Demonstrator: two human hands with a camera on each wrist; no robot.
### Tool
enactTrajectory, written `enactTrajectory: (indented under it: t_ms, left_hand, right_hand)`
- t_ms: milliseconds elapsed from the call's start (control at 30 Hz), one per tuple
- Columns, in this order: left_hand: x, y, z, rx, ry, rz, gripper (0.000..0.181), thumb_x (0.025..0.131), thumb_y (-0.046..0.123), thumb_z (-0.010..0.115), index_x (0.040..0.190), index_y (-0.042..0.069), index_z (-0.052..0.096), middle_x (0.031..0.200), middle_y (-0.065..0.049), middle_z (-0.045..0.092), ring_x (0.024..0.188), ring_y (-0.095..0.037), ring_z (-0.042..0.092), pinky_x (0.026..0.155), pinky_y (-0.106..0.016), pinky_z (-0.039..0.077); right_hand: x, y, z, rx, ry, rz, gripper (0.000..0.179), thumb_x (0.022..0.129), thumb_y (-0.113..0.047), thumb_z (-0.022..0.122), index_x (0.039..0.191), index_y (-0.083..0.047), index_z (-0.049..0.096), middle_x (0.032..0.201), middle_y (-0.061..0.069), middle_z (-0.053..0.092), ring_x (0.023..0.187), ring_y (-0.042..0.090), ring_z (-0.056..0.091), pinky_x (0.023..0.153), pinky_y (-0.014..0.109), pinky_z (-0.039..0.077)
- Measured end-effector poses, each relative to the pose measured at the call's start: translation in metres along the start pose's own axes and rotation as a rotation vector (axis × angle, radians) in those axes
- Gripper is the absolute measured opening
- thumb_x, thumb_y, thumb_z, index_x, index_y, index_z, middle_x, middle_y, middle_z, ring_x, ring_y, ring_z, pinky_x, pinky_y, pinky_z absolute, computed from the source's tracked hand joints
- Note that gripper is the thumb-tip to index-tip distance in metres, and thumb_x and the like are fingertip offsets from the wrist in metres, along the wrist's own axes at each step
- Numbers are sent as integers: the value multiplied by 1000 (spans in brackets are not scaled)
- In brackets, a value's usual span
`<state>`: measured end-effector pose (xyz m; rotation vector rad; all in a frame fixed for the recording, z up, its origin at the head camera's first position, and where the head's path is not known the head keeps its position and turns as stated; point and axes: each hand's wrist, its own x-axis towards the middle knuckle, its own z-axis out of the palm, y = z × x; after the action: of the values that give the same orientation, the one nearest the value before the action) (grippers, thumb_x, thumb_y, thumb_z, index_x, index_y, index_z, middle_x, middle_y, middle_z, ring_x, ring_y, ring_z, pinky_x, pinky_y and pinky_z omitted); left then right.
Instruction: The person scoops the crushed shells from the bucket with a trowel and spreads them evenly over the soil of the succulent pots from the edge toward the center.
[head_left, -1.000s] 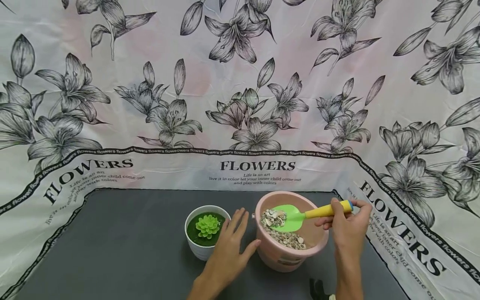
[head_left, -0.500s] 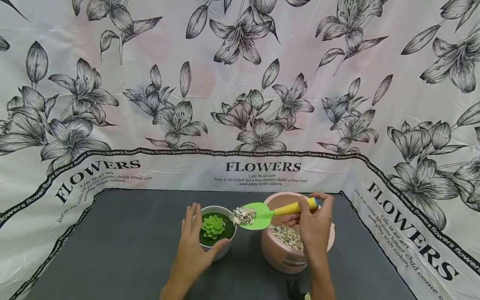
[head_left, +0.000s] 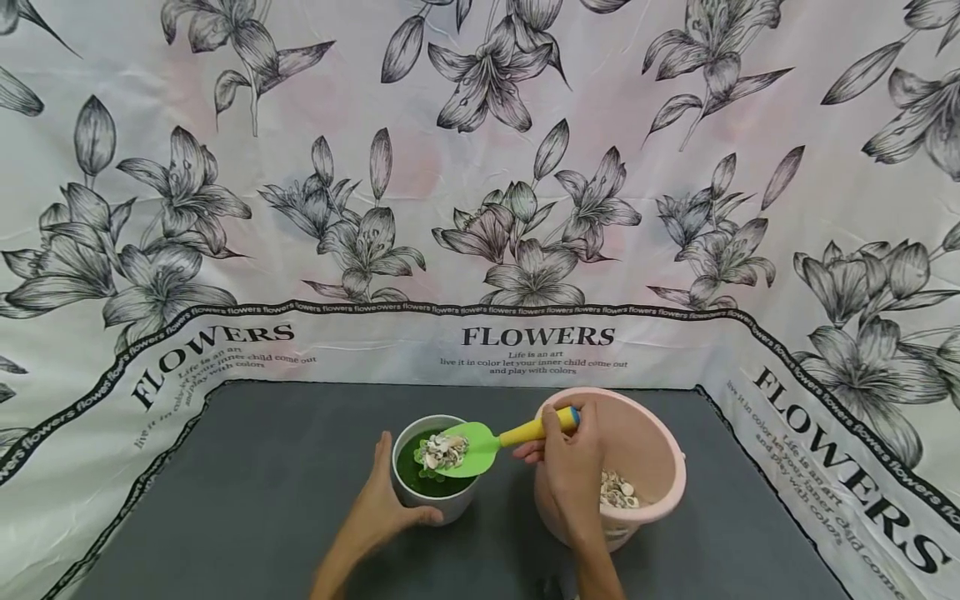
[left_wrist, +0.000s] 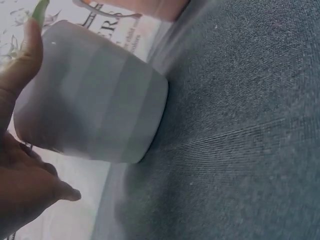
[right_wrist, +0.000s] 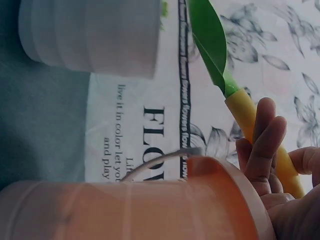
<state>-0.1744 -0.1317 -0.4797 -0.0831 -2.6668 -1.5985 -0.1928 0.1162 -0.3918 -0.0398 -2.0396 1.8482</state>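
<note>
My right hand [head_left: 573,475] grips the yellow handle of a small garden trowel [head_left: 480,450] with a green blade. A heap of pale pebbles or shell bits [head_left: 442,451] lies on the blade, which is over a white flowerpot [head_left: 461,500]. Inside the pot is a green surface, and the blade hides most of its green succulent [head_left: 431,475]. My left hand [head_left: 378,508] holds the pot from the left, thumb along the front and fingers at the far side. In the left wrist view the pot [left_wrist: 105,100] stands upright on the grey cloth.
A pink bucket [head_left: 648,454] stands right of the pot, behind my right forearm, with more pale bits [head_left: 618,492] inside. Its handle [right_wrist: 155,162] shows in the right wrist view. A flower-printed cloth [head_left: 375,350] rises behind the grey tabletop [head_left: 262,500].
The loaded trowel has come out of the bucket and moved left over the pot. My left hand has moved from between pot and bucket to the pot's left side and now holds it.
</note>
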Motion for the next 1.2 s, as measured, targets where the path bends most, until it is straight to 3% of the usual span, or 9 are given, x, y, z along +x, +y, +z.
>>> enactTrajectory:
  t_ms: [133,367,567,633,733,833,1000,1067,1200]
  left_hand:
    - [2,-4,5,-67,-12,-10,155,60,43,102,167,-1,-1,172,-33,4,160,-53,8,125,-73,23]
    - [-1,-5,9,-21,58,-18,141,60,31,104,164,-4,16,158,-31,46,146,-50,47,117,-66,41]
    - [-4,-5,12,-26,110,-23,109,52,27,107,135,4,41,132,-18,67,121,-30,65,101,-45,51]
    - [-4,-6,12,-25,119,-21,103,50,27,108,126,6,41,126,-15,69,115,-25,65,95,-40,51]
    - [-5,-8,12,-26,117,-4,103,51,28,108,125,7,40,127,-13,68,116,-23,65,96,-40,51]
    - [-5,-9,11,-19,110,27,113,51,28,107,138,4,38,137,-16,65,124,-28,63,104,-46,50]
    - [-4,-11,8,10,96,113,136,49,27,107,158,1,32,151,-20,56,138,-38,56,114,-59,45]
    - [-4,-11,7,12,96,123,132,47,28,107,156,1,37,148,-17,58,137,-35,57,114,-57,46]
    - [-2,-9,6,12,93,73,117,45,29,108,141,4,47,137,-9,64,127,-25,61,110,-48,49]
  right_hand:
    - [-4,0,5,-34,-8,10,21,109,-17,55,122,-2,49,84,24,69,51,15,71,54,23,61]
    - [-11,-2,16,-28,-64,-10,22,110,-18,55,124,-3,48,81,23,69,52,19,72,54,26,61]
    - [-23,-5,27,-97,-123,-52,23,110,-18,55,128,-6,47,79,19,67,55,15,69,58,28,61]
    - [-28,-7,31,-145,-135,-91,22,109,-18,57,127,-7,49,80,15,65,54,10,67,58,27,61]
    - [-34,-10,37,-228,-122,-186,20,107,-15,61,123,-8,52,77,10,65,51,2,64,53,24,57]
    - [-38,-12,39,-290,-105,-269,19,104,-13,65,120,-8,54,73,7,67,49,0,63,47,21,53]
    - [-41,-11,41,-312,-92,-351,20,103,-11,67,117,-7,55,72,7,67,49,9,66,44,19,51]
    - [-42,-10,43,-311,-84,-383,20,102,-10,68,117,-6,55,72,6,67,49,7,65,44,18,51]
    - [-43,-7,43,-325,-77,-458,22,101,-9,69,117,-5,55,71,4,67,51,-1,62,45,13,48]
